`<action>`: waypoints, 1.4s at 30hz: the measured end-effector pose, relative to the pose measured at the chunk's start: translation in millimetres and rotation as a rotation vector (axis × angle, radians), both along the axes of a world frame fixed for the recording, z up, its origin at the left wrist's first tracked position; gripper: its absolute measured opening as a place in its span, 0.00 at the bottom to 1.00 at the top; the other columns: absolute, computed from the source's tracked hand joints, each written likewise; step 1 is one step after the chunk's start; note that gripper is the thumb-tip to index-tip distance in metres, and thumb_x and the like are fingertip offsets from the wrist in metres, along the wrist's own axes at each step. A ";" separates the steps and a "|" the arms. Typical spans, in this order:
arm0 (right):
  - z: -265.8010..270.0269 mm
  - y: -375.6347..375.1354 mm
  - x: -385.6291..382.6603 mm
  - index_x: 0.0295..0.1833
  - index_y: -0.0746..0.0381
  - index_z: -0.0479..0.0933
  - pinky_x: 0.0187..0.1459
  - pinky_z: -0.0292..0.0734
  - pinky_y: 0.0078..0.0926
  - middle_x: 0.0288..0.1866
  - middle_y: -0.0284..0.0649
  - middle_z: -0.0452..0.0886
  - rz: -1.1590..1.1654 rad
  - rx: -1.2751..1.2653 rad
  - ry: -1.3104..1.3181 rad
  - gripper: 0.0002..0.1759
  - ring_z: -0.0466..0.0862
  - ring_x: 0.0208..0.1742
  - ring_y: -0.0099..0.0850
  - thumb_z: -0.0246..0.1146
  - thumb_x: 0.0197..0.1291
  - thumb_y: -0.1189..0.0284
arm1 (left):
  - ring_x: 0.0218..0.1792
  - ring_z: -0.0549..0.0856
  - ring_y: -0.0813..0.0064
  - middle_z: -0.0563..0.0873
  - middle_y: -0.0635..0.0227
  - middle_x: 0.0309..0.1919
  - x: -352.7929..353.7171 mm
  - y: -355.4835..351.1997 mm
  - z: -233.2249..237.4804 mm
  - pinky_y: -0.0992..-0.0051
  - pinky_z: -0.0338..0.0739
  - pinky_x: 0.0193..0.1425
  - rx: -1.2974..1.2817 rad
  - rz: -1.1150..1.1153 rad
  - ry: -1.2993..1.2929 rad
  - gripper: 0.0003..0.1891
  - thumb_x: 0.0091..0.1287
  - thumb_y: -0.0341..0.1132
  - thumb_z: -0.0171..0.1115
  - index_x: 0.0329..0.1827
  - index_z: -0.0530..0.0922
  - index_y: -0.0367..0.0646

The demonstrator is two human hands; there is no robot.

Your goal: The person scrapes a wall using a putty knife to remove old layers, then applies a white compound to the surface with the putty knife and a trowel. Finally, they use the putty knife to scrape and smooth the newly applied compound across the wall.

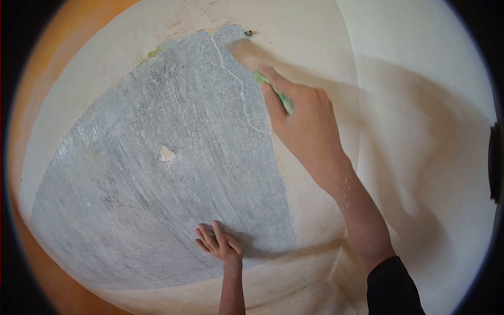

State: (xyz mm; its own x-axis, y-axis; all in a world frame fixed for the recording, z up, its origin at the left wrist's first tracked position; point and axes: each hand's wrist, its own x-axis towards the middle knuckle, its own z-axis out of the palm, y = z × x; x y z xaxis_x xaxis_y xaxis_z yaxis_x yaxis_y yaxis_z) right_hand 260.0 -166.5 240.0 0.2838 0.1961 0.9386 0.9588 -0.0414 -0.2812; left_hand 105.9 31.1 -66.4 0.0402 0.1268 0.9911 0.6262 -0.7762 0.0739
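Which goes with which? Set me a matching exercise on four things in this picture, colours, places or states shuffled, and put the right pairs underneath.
Column one
1. Right hand
2. Left hand
3. Large patch
4. Sleeve

Column two
A. Black, at the lower right of the view
B. Fingers spread, over the lower part of the patch
C. Gripping a green-handled tool
D. Grey

Right pairs: 1-C, 2-B, 3-D, 4-A

No text or sign is readable.
No letter, number, label or brand can be read on the wide grey patch (131, 184), on the cream-coloured wall (304, 31), or on the blurred green-handled tool (286, 103).
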 end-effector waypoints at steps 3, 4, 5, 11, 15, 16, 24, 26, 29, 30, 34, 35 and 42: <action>-45.3 2.3 -0.8 0.69 0.53 0.73 0.21 0.72 0.36 0.17 0.45 0.74 -0.108 0.026 -0.105 0.24 0.78 0.17 0.38 0.60 0.68 0.69 | 0.81 0.49 0.50 0.57 0.43 0.77 -1.9 -2.0 0.4 0.51 0.32 0.82 -0.020 -0.039 0.004 0.26 0.70 0.31 0.43 0.70 0.70 0.33; -67.3 2.5 -6.0 0.71 0.51 0.72 0.20 0.72 0.37 0.18 0.44 0.73 -0.141 0.001 -0.098 0.25 0.77 0.17 0.39 0.61 0.68 0.69 | 0.81 0.49 0.50 0.57 0.43 0.77 -3.4 -2.2 -1.1 0.51 0.31 0.82 -0.033 -0.058 0.007 0.26 0.70 0.31 0.43 0.71 0.70 0.33; -90.9 4.2 -11.8 0.71 0.51 0.71 0.21 0.72 0.36 0.18 0.43 0.72 -0.134 -0.007 -0.045 0.26 0.76 0.17 0.38 0.61 0.67 0.69 | 0.81 0.49 0.50 0.57 0.43 0.77 -5.5 -1.7 -3.8 0.51 0.31 0.82 -0.034 -0.061 0.012 0.26 0.70 0.31 0.43 0.71 0.70 0.33; -208.0 5.8 -46.9 0.70 0.51 0.74 0.20 0.68 0.31 0.19 0.38 0.68 0.017 0.016 0.240 0.29 0.70 0.16 0.32 0.66 0.62 0.76 | 0.81 0.45 0.50 0.53 0.44 0.79 -17.8 -13.7 -3.5 0.51 0.31 0.81 -0.132 -0.105 0.117 0.26 0.74 0.34 0.41 0.74 0.65 0.32; -257.0 8.9 -53.6 0.67 0.53 0.77 0.21 0.67 0.28 0.20 0.38 0.69 0.046 0.087 0.338 0.27 0.69 0.17 0.28 0.67 0.61 0.77 | 0.82 0.40 0.50 0.49 0.45 0.80 -28.2 -34.8 1.4 0.49 0.27 0.80 -0.363 -0.216 0.147 0.30 0.74 0.36 0.47 0.77 0.58 0.34; -262.1 7.5 -53.2 0.65 0.53 0.79 0.21 0.67 0.27 0.21 0.38 0.71 0.048 0.091 0.358 0.26 0.69 0.18 0.27 0.67 0.60 0.78 | 0.82 0.39 0.50 0.48 0.48 0.81 -28.5 -38.6 2.6 0.48 0.28 0.80 -0.413 -0.261 0.148 0.32 0.75 0.38 0.48 0.79 0.54 0.36; -238.9 3.4 -40.7 0.62 0.53 0.82 0.22 0.68 0.24 0.22 0.38 0.75 -0.024 0.131 0.365 0.25 0.71 0.19 0.24 0.71 0.57 0.78 | 0.80 0.30 0.45 0.39 0.41 0.80 -34.0 -48.1 8.4 0.43 0.21 0.77 -0.591 -0.320 0.234 0.37 0.73 0.40 0.54 0.79 0.49 0.32; -234.5 5.3 -36.9 0.60 0.52 0.83 0.21 0.67 0.24 0.21 0.36 0.74 -0.042 0.167 0.364 0.25 0.70 0.18 0.22 0.73 0.55 0.76 | 0.80 0.30 0.45 0.38 0.41 0.80 -31.8 -46.2 8.0 0.43 0.20 0.76 -0.602 -0.311 0.240 0.38 0.73 0.41 0.54 0.80 0.49 0.32; -236.6 0.8 -29.1 0.59 0.51 0.84 0.20 0.66 0.24 0.20 0.35 0.72 -0.076 0.125 0.341 0.25 0.69 0.17 0.22 0.75 0.54 0.74 | 0.80 0.29 0.43 0.35 0.42 0.80 -24.6 -45.8 3.6 0.41 0.20 0.75 -0.584 -0.292 0.221 0.39 0.73 0.42 0.55 0.80 0.48 0.34; -236.7 -1.2 -27.5 0.59 0.51 0.84 0.20 0.66 0.24 0.20 0.35 0.72 -0.069 0.123 0.343 0.25 0.69 0.17 0.22 0.75 0.54 0.74 | 0.79 0.28 0.42 0.34 0.41 0.80 -21.8 -46.2 2.8 0.40 0.20 0.75 -0.578 -0.275 0.208 0.40 0.73 0.44 0.55 0.80 0.48 0.34; -234.3 -3.7 -21.8 0.58 0.50 0.84 0.19 0.64 0.24 0.19 0.34 0.71 -0.053 0.088 0.331 0.24 0.68 0.17 0.22 0.75 0.54 0.74 | 0.78 0.27 0.39 0.32 0.41 0.79 -11.2 -47.0 2.6 0.37 0.20 0.73 -0.577 -0.215 0.174 0.43 0.72 0.48 0.55 0.81 0.45 0.35; -234.4 -3.2 -21.2 0.58 0.50 0.84 0.18 0.64 0.25 0.19 0.34 0.71 -0.050 0.090 0.325 0.24 0.67 0.17 0.22 0.75 0.54 0.74 | 0.78 0.27 0.39 0.32 0.41 0.79 -9.3 -47.2 2.7 0.37 0.20 0.73 -0.579 -0.203 0.175 0.43 0.72 0.48 0.55 0.81 0.45 0.35; -229.8 -0.8 -11.5 0.58 0.52 0.84 0.18 0.64 0.25 0.20 0.34 0.70 0.052 0.127 0.319 0.24 0.68 0.16 0.22 0.74 0.54 0.76 | 0.80 0.29 0.46 0.32 0.48 0.81 -4.9 -48.3 1.9 0.39 0.25 0.76 -0.556 -0.105 0.171 0.45 0.73 0.52 0.54 0.82 0.40 0.41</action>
State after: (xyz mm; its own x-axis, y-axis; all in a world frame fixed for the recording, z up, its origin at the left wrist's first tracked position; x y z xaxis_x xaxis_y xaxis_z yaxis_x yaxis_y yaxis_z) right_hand 248.4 -167.2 10.3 0.5598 0.1055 0.8219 0.8214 0.0599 -0.5672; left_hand 101.0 -17.2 -64.5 0.2339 0.6121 0.7554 0.5867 -0.7084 0.3923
